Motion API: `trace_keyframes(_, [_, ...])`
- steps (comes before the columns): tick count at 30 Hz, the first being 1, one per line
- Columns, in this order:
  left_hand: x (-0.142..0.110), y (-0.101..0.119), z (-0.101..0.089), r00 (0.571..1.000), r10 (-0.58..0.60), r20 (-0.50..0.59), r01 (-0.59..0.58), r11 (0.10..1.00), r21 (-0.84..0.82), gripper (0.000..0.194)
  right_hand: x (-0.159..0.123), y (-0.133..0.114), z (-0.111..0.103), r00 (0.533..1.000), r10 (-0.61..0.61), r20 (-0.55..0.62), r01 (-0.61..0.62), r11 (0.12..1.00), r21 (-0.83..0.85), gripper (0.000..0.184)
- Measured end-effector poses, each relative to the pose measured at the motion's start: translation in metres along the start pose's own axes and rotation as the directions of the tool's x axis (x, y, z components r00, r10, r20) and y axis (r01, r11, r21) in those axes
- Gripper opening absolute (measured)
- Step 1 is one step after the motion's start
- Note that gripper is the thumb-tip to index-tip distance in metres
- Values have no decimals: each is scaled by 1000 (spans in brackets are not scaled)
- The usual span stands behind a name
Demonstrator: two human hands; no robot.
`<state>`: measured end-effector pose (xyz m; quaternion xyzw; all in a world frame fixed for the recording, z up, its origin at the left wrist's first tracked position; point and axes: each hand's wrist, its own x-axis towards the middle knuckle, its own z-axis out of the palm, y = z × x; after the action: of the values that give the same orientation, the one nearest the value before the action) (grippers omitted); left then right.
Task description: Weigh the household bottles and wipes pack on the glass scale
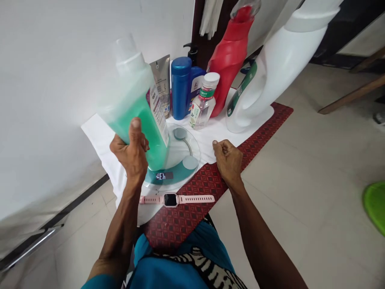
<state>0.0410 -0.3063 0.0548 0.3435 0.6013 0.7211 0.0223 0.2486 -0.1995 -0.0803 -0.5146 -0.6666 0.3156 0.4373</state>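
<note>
My left hand (132, 150) is wrapped round a clear bottle of green liquid (150, 148) with a white cap. The bottle leans over the left part of a round glass scale (180, 176); I cannot tell whether its base touches the glass. Digits glow on the scale's display, partly smeared. Curled into a loose fist, my right hand (227, 161) rests by the right edge of the table, with nothing seen in it. In front of the scale lies a smartwatch (171, 199) with a pink strap, laid out flat.
Behind the scale stand a grey tube (162, 82), a blue bottle (180, 88), a small clear jar (203, 106), a red bottle (230, 56) and a large white jug (276, 60). White cloth (105, 144) and patterned red cloth (183, 220) cover the table. A wall borders the left.
</note>
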Motion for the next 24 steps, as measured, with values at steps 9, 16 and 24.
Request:
trace_keyframes(9, [121,-18,-26,962,182,-205,-191,981,-25,65,1,-4,0,1000,17,-5,-17,1000,6,52])
trace_keyframes(16, [214,-108,-53,973,92,-213,-84,995,46,65,6,0,4,997,37,-66,-39,999,-24,60])
trace_keyframes(24, [287,-166,-57,926,122,-358,-76,987,141,68,7,-4,6,989,92,-113,-98,994,-50,64])
